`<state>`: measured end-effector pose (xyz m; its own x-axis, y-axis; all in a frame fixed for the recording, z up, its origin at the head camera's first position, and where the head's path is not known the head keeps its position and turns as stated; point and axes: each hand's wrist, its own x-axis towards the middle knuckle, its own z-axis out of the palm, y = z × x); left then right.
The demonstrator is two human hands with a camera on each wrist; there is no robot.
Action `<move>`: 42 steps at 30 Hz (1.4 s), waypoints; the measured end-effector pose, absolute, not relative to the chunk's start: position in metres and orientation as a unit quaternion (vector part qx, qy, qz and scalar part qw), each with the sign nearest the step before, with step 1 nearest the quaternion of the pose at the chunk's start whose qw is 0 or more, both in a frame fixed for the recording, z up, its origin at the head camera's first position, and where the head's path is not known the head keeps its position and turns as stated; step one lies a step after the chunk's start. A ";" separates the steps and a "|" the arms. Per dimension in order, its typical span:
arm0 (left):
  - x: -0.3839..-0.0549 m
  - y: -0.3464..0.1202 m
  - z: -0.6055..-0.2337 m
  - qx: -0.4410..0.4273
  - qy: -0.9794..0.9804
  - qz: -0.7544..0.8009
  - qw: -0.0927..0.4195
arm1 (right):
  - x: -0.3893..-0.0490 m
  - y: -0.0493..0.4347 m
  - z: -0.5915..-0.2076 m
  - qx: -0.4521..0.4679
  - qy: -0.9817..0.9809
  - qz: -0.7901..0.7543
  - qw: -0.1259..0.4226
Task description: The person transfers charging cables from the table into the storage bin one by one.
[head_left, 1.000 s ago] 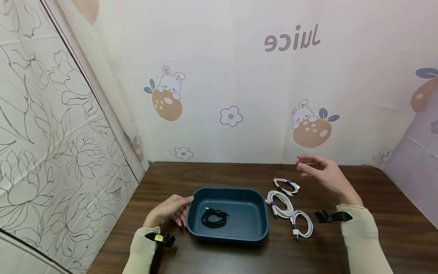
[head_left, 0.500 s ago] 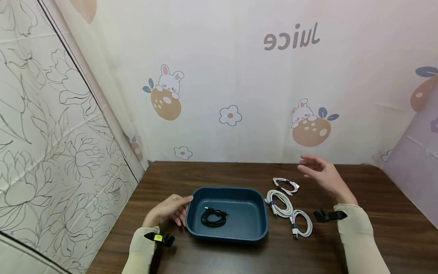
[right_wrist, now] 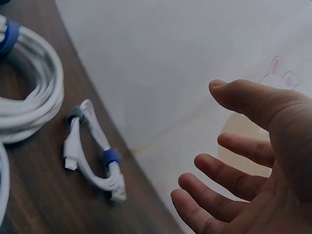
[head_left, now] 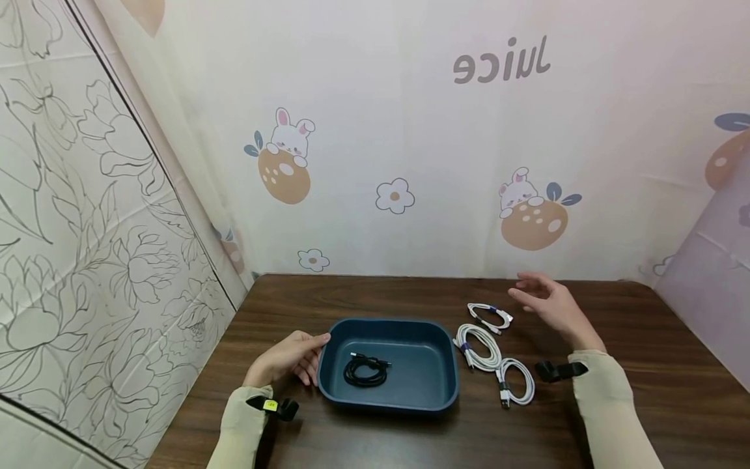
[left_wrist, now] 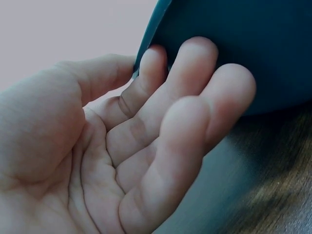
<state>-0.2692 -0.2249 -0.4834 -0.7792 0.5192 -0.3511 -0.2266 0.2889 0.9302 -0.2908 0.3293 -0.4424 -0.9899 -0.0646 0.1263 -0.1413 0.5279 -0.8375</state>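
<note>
My left hand (head_left: pixel 290 358) pinches the left rim of a dark blue rectangular tray (head_left: pixel 420 374). In the left wrist view its thumb lies on one side of the rim and the fingers touch the outer wall. Inside the tray, left of its middle, rests a coiled black cable (head_left: pixel 364 384). My right hand (head_left: pixel 552 303) hovers with relaxed, spread fingers, holding nothing. Nearest to it is a small white USB cable (right_wrist: pixel 101 184) with blue and dark ties. A thicker white cable coil (head_left: pixel 497 357) and another white cable coil (head_left: pixel 532 385) lie closer to me.
All of this stands on a dark wood table (head_left: pixel 363 443). A printed curtain (head_left: pixel 387 130) hangs along its back edge, and a floral-patterned panel (head_left: pixel 88 260) borders the left side.
My right hand has moved slightly toward the table and its fingers have spread a little. The left hand, tray and cables have stayed in place.
</note>
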 end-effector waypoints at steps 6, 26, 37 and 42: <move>-0.270 -0.225 -0.484 0.099 0.736 0.588 0.320 | -0.295 0.330 -0.457 0.043 -0.882 0.469 0.008; -0.271 -0.226 -0.483 0.100 0.737 0.587 0.319 | -0.299 0.323 -0.471 0.051 -0.896 0.440 -0.037; -0.272 -0.226 -0.483 0.096 0.736 0.587 0.323 | -0.300 0.326 -0.479 0.072 -0.912 0.403 -0.029; -0.272 -0.226 -0.482 0.099 0.733 0.589 0.326 | -0.299 0.328 -0.480 0.074 -0.914 0.399 -0.025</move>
<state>-0.2720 -0.2263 -0.4822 -0.7681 0.5283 -0.3619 -0.2392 0.2874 0.9274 -0.2987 0.3277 -0.4799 -0.9879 -0.1544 0.0130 -0.1144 0.6703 -0.7333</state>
